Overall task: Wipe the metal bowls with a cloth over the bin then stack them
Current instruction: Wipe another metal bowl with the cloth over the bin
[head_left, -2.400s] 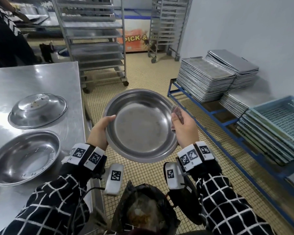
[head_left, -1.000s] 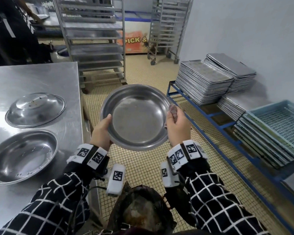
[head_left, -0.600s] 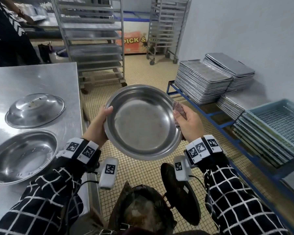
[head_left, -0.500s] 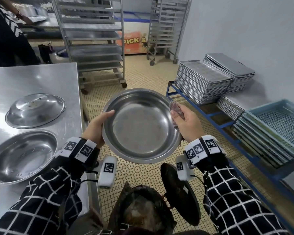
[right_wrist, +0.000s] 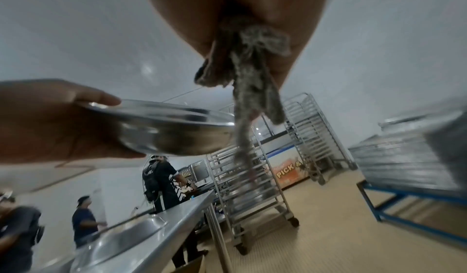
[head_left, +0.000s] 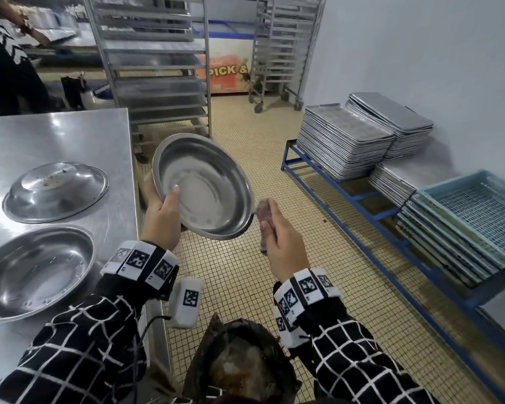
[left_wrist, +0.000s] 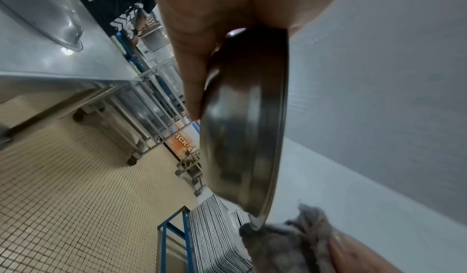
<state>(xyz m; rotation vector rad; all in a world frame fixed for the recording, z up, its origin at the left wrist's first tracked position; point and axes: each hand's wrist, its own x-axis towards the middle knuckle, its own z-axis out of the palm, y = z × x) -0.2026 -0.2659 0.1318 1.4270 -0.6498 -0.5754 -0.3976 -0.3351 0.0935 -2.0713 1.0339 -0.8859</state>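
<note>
My left hand (head_left: pixel 162 212) grips a round metal bowl (head_left: pixel 204 185) by its near rim, thumb inside, tilted with the hollow facing me, above the tiled floor. The same bowl (left_wrist: pixel 242 121) shows edge-on in the left wrist view and from below (right_wrist: pixel 171 129) in the right wrist view. My right hand (head_left: pixel 283 237) holds a grey bunched cloth (head_left: pixel 264 211) just beside the bowl's right rim; the cloth (right_wrist: pixel 250 89) hangs from my fingers. The bin (head_left: pixel 239 363) with a dark liner stands below, near my body. Two more bowls lie on the steel table: one upside down (head_left: pixel 56 191), one upright (head_left: pixel 32 269).
The steel table (head_left: pixel 56 132) fills the left side. A wheeled tray rack (head_left: pixel 155 68) stands behind the bowl. Stacked baking trays (head_left: pixel 344 147) and blue crates (head_left: pixel 475 211) rest on a low blue frame (head_left: pixel 347 193) at right. Another person (head_left: pixel 6 62) stands at far left.
My right hand has come off the bowl's rim and dropped back with the cloth. The left hand alone now holds the bowl, shifted left and tilted more steeply.
</note>
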